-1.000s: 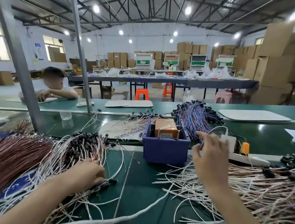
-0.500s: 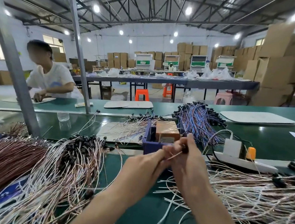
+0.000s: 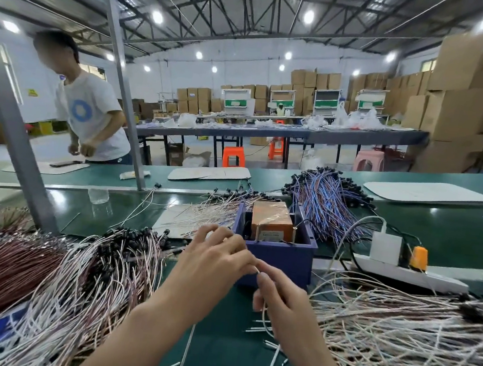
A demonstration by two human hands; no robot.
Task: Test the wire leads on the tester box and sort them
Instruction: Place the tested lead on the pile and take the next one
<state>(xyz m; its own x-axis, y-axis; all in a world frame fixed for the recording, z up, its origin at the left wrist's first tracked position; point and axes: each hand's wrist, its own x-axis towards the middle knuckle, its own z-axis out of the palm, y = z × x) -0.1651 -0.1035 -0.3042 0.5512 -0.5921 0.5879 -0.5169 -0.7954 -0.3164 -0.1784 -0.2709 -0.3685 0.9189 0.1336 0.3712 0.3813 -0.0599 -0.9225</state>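
Lead [image 3: 257, 269]: one thin pale wire held in the air just in front of the tester box [image 3: 279, 252], its upper end between the fingertips of both my hands. Left hand [image 3: 212, 270]: fingers curled, tips pinching the lead. Right hand [image 3: 282, 306]: thumb and forefinger pinching it from below, with the rest trailing down past my palm. Left pile [image 3: 80, 279] and right pile [image 3: 396, 336] of similar leads flank the hands on the green surface [image 3: 220, 341]. Blue bundle [image 3: 325, 207] lies behind the box, power strip [image 3: 407, 274] to its right. Risk, as I judge it: so slight a pinch may slip and drop the lead into either pile, where it would be lost among look-alikes. The trailing end may also snag loose wires beneath.
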